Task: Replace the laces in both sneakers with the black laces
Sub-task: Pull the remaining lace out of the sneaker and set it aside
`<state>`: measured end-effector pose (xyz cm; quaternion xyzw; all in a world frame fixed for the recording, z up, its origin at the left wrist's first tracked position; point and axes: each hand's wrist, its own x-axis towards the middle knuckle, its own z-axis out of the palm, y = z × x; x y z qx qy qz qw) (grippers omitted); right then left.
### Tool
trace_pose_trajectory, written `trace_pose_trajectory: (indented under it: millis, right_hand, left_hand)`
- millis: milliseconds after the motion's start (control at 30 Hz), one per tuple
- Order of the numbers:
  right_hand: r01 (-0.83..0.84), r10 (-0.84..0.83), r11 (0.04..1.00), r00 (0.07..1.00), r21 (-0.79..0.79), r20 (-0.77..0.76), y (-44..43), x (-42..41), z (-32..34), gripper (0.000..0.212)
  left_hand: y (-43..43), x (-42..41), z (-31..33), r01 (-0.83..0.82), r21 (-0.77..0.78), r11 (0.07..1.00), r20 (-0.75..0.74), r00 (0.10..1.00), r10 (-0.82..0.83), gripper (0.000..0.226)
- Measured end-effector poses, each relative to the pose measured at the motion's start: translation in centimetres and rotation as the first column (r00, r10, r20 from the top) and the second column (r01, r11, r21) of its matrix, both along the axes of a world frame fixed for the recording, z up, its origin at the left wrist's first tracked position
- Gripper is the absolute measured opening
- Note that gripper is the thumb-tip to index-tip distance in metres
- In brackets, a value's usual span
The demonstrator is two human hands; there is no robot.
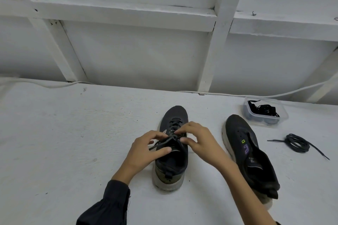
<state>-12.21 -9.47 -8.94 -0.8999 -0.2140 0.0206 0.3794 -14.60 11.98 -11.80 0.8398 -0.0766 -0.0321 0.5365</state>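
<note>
My left hand and right hand pinch the sneaker's limp lace; I'd grip near its 8 o'clock end.

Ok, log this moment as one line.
left hand pinches lace | right hand pinches lace | laced sneaker centre | unlaced sneaker right | coiled lace on table | plastic container holds black laces

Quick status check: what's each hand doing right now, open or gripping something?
Left hand: pinching a loose strand of the lace on the middle sneaker.
Right hand: pinching the same lace at the tongue.
</note>
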Motion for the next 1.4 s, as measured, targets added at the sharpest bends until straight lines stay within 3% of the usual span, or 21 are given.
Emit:
trace_pose_trajectory:
  millis: [133, 367, 467, 533, 600, 667, 767, 900, 1000, 1100, 1167, 1233, 1300, 1333, 1400]
  right_hand:
    - [0.085, -0.084, 0.996, 0.996, 0.028, -0.028, 0.3, 0.2, 0.1, 0.018]
    - [0.139, -0.135, 0.962, 0.99, -0.235, 0.034, 0.7, 0.4, 1.0, 0.009]
    - [0.309, -0.309, 0.931, 0.95, -0.193, 0.032, -0.6, 1.7, 1.7, 0.018]
    - [0.495, -0.494, 0.865, 0.869, -0.086, 0.028, -2.1, 2.9, 2.4, 0.021]
    - [0.635, -0.638, 0.76, 0.77, 0.141, -0.024, -3.5, 4.0, 3.4, 0.021]
    - [0.668, -0.691, 0.622, 0.714, 0.409, -0.115, -4.3, 4.6, 4.4, 0.021]
    - [0.6, -0.599, 0.309, 0.725, 0.738, -0.34, -4.7, 4.7, 5.8, 0.022]
    - [0.535, -0.427, -0.095, 0.74, 0.839, -0.52, -4.9, 4.8, 6.0, 0.022]
    - [0.418, -0.462, -0.188, 0.761, 0.889, -0.456, -5.0, 5.1, 6.5, 0.023]
    - [0.334, -0.536, -0.132, 0.768, 0.933, -0.351, -5.2, 5.3, 7.4, 0.019]
    - [0.366, -0.512, 0.005, 0.8, 0.931, -0.311, -5.0, 5.3, 7.5, 0.016]
    - [0.456, -0.461, 0.272, 0.835, 0.847, -0.301, -4.6, 5.3, 7.1, 0.01]
    - [0.506, -0.44, 0.618, 0.857, 0.602, -0.268, -4.1, 4.9, 6.1, 0.014]
    - [0.483, -0.417, 0.739, 0.875, 0.469, -0.245, -3.6, 4.5, 5.5, 0.019]
    - [0.4, -0.348, 0.87, 0.912, 0.289, -0.216, -2.6, 3.5, 4.6, 0.019]
  left_hand:
    - [-0.1, -0.1, -0.1, -0.007, -0.006, 1.0, 0.008, 1.0, 0.007, 0.028]
    - [-0.2, -0.1, -0.1, -0.018, -0.008, 1.0, 0.006, 1.0, 0.019, 0.029]
    - [-0.2, -0.1, -0.1, -0.019, -0.018, 1.0, -0.008, 1.0, 0.019, 0.029]
    - [-0.1, -0.1, -0.2, -0.018, -0.029, 0.999, -0.008, 1.0, 0.018, 0.028]
    - [-0.1, -0.1, -0.2, -0.016, -0.035, 0.999, -0.008, 1.0, 0.016, 0.029]
    - [-0.1, -0.1, -0.3, -0.02, -0.039, 0.999, -0.011, 1.0, 0.019, 0.031]
    - [-0.1, -0.1, -0.4, -0.025, -0.031, 0.999, -0.017, 1.0, 0.025, 0.029]
    - [-0.1, -0.2, -0.3, -0.016, -0.03, 0.999, -0.021, 1.0, 0.015, 0.027]
    - [-0.1, -0.2, -0.3, -0.019, -0.025, 1.0, -0.023, 1.0, 0.018, 0.026]
    - [-0.2, -0.1, -0.3, -0.011, -0.019, 1.0, -0.015, 1.0, 0.011, 0.027]
    - [-0.2, -0.1, -0.3, -0.012, -0.011, 1.0, -0.006, 1.0, 0.012, 0.032]
    - [-0.3, -0.1, -0.2, -0.009, 0.0, 1.0, 0.007, 1.0, 0.009, 0.039]
    - [-0.6, -0.1, 0.1, -0.002, 0.01, 1.0, 0.025, 1.0, 0.002, 0.041]
    - [-0.8, 0.0, 0.2, -0.006, 0.012, 1.0, 0.033, 0.999, 0.005, 0.041]
    - [-1.2, 0.1, 0.3, -0.032, 0.015, 0.999, 0.051, 0.998, 0.031, 0.033]
